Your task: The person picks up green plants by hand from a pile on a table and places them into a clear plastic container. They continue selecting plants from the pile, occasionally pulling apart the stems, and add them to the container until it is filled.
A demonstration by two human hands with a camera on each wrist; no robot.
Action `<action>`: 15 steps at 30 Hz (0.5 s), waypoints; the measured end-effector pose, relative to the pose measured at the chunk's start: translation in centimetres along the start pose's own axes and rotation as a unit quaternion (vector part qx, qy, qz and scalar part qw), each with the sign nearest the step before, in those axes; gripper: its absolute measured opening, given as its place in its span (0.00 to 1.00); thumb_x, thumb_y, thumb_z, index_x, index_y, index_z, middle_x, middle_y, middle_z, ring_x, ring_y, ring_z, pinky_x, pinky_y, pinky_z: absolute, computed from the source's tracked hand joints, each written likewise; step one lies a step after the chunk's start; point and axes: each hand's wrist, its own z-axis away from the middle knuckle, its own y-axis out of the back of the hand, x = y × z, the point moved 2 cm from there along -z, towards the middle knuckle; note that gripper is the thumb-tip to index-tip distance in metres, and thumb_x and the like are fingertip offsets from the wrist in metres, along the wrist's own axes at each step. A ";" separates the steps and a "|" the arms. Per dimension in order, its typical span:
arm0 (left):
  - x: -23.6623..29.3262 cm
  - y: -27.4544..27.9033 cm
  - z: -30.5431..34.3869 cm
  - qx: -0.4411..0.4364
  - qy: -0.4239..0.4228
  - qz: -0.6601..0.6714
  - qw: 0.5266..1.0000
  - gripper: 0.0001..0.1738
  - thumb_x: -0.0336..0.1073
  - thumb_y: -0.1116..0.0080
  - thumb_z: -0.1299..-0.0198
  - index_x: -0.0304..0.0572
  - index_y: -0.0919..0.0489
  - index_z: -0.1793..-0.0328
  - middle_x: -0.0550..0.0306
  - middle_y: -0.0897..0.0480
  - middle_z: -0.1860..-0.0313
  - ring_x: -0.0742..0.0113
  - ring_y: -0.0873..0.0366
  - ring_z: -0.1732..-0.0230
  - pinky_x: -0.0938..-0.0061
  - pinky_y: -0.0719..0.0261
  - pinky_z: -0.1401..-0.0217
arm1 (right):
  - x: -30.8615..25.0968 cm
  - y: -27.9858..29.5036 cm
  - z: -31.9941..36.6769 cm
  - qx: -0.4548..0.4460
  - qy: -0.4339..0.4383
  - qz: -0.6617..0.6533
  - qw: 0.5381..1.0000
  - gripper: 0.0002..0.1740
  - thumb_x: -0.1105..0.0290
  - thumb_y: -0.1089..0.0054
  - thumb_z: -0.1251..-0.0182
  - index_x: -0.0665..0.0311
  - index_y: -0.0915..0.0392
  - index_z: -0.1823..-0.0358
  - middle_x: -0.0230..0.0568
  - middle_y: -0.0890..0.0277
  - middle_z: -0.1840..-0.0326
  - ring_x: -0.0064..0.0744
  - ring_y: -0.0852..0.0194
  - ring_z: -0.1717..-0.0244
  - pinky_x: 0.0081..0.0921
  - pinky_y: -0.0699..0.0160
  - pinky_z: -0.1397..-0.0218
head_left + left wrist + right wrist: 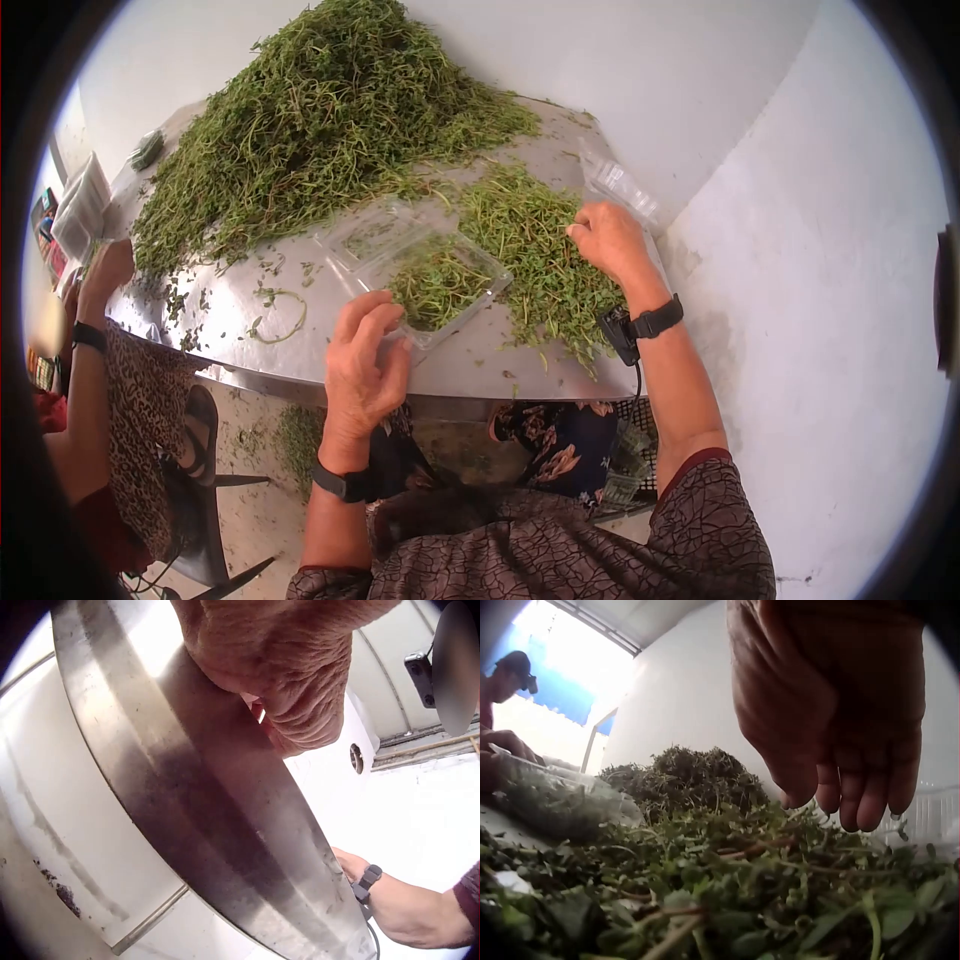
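Note:
A clear plastic clamshell container [440, 285], partly filled with green herb sprigs, lies open on the round metal table [230, 320]. My left hand [375, 335] grips its near corner at the table's front edge. In the left wrist view that hand [300, 712] curls over the table rim [210, 825]. My right hand [600, 235] rests on a small loose herb pile [540, 250] to the right of the container. In the right wrist view its fingers [840, 802] hang straight down onto the sprigs [727, 877], with nothing pinched that I can see.
A big heap of herbs [320, 120] covers the table's far side. An empty clear container [620, 185] sits at the right rim by the white wall. Another person's arm [95, 300] reaches in at the left. Herb scraps [295, 440] lie on the floor.

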 end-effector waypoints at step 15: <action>-0.2 -0.2 0.1 0.010 -0.014 0.001 1.000 0.19 0.20 0.42 0.51 0.36 0.23 0.50 0.49 0.22 0.45 0.62 0.20 0.61 0.71 0.19 0.57 | 3.3 -2.6 -0.7 0.002 -0.024 0.021 0.999 0.10 0.67 0.44 0.40 0.62 0.16 0.72 0.50 0.20 0.75 0.49 0.20 0.70 0.42 0.24 0.63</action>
